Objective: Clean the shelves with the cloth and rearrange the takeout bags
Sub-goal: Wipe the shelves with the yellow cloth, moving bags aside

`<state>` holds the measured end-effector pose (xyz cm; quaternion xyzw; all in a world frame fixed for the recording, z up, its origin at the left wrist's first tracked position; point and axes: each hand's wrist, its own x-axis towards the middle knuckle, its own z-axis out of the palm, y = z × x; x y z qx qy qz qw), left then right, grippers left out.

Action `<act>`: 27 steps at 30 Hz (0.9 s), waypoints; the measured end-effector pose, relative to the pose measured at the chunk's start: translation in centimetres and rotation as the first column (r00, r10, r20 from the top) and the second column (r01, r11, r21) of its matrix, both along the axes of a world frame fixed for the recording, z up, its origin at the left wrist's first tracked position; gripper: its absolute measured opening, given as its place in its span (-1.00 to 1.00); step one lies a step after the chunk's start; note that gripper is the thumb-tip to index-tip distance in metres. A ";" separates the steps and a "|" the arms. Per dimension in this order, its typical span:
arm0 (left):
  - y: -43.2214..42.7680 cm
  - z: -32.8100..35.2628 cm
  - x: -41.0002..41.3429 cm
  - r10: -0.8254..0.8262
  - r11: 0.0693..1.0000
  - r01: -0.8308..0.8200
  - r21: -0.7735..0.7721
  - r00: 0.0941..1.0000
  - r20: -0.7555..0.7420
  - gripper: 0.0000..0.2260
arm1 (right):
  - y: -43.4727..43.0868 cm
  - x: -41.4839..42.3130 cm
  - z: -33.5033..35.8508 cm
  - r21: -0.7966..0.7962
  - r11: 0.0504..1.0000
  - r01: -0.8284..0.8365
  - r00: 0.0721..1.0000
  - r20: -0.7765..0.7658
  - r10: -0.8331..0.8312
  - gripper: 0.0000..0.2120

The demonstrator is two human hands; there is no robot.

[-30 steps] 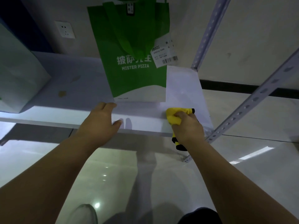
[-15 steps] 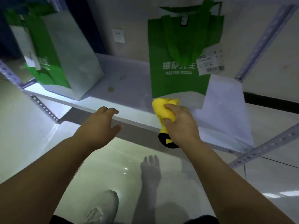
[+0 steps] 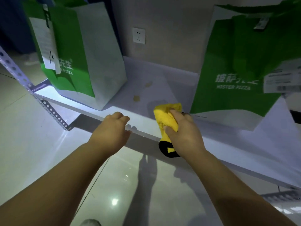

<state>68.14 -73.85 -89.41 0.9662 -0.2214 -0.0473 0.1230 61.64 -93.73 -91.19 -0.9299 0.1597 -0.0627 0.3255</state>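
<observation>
**Yellow cloth on the shelf's front edge**

The yellow cloth [image 3: 166,116] sits bunched on the front of the white shelf [image 3: 162,79], gripped by the right hand [image 3: 184,134]. A black-trimmed end hangs below the edge. Just behind the cloth are two brownish stains [image 3: 136,98]. The left hand [image 3: 110,132] is at the shelf's front edge, fingers loosely curled and holding nothing; contact with the shelf is unclear. A green-and-white bag [image 3: 78,51] stands upright to the left, and a green bag [image 3: 236,70] to the right. A wall socket [image 3: 138,35] shows between them.
</observation>
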 end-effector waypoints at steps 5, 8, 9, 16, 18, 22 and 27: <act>0.8 -1.9 4.7 -0.125 0.992 0.124 -0.021 0.992 -0.012 -0.65 | 2.4 4.8 -2.1 -0.154 0.985 -0.077 0.988 -0.145 0.054 -0.38; 1.2 -2.9 7.2 -0.188 0.982 0.187 -0.020 0.976 -0.106 -0.72 | 3.2 7.3 -2.6 -0.236 0.969 -0.075 0.983 -0.181 0.033 -0.39; 1.3 -3.2 7.8 -0.205 0.979 0.205 -0.017 0.971 -0.125 -0.72 | 3.4 8.2 -2.7 -0.259 0.962 -0.082 0.981 -0.191 0.033 -0.39; 2.1 -4.4 10.1 -0.268 0.963 0.268 -0.004 0.961 -0.074 -0.66 | 4.8 15.8 -3.1 -0.345 0.938 -0.011 0.972 -0.222 -0.070 -0.46; 2.2 -4.5 10.3 -0.272 0.962 0.273 0.005 0.960 -0.072 -0.65 | 4.8 16.6 -3.1 -0.359 0.931 -0.067 0.975 -0.222 -0.016 -0.50; 2.2 -4.3 10.0 -0.298 0.954 0.300 0.011 0.952 -0.076 -0.68 | 4.3 16.0 -2.8 -0.305 0.934 -0.185 0.957 -0.271 0.101 -0.54; 2.6 -4.6 9.7 -0.342 0.938 0.345 0.027 0.936 -0.078 -0.68 | 3.5 12.5 -2.9 -0.330 0.883 -0.335 0.927 -0.283 0.246 -0.54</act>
